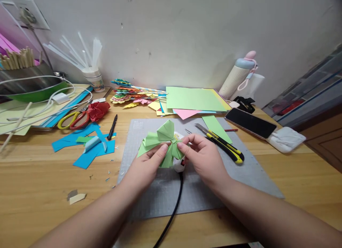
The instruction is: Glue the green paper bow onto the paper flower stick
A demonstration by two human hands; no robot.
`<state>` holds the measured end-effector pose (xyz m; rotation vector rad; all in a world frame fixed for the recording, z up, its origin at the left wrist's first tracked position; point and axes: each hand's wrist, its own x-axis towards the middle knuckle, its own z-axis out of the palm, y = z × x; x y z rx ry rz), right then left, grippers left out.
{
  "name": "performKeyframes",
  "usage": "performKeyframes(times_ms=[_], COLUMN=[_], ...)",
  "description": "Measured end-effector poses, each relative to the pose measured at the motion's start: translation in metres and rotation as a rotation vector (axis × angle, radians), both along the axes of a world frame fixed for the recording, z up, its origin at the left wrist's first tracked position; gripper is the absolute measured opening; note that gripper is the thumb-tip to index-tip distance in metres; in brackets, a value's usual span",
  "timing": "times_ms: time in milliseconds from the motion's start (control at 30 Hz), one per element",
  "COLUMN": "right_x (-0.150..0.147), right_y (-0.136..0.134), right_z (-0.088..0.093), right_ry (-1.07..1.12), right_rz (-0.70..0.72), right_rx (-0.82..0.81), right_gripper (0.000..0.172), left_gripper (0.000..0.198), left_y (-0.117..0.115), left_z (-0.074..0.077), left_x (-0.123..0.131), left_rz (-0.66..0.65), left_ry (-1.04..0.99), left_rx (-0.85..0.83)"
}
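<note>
Both my hands hold a folded light-green paper piece (160, 138) with several pleated fan sections, just above a grey cutting mat (240, 176). My left hand (145, 168) pinches its left side with thumb and fingers. My right hand (204, 159) pinches the right side near the centre. Under the paper lies a white tool with a black cable (173, 208), mostly hidden, running toward me.
Two yellow-black utility knives (223, 144) and a green paper strip (216, 128) lie right of my hands. A phone (249, 122), a bottle (237, 77), stacked coloured paper (192, 98), blue scraps (88, 148), scissors (73, 119), a black pen (112, 127) and a cup of straws (93, 78) surround the mat.
</note>
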<state>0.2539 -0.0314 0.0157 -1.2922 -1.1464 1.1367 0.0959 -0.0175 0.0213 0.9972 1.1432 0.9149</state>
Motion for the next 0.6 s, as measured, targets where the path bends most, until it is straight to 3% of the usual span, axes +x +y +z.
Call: performKeyframes(times_ms=[133,367,600], right_x=[-0.005,-0.006,-0.006], right_y=[-0.005,-0.006,-0.004], right_z=[-0.004,0.001,0.008], right_ry=[-0.077,-0.331,-0.376], right_rz=[0.003,0.022,0.075], right_rx=[0.066,0.234,0.193], right_gripper=[0.020,0.006,0.010], left_gripper=[0.026,0.033,0.030], left_y=[-0.004,-0.002,-0.002], left_z=[0.000,0.001,-0.001], left_x=[0.004,0.006,0.004], left_rz=[0.125,0.195,0.188], left_ry=[0.062,-0.228,-0.171], left_rx=[-0.003,-0.003,-0.065])
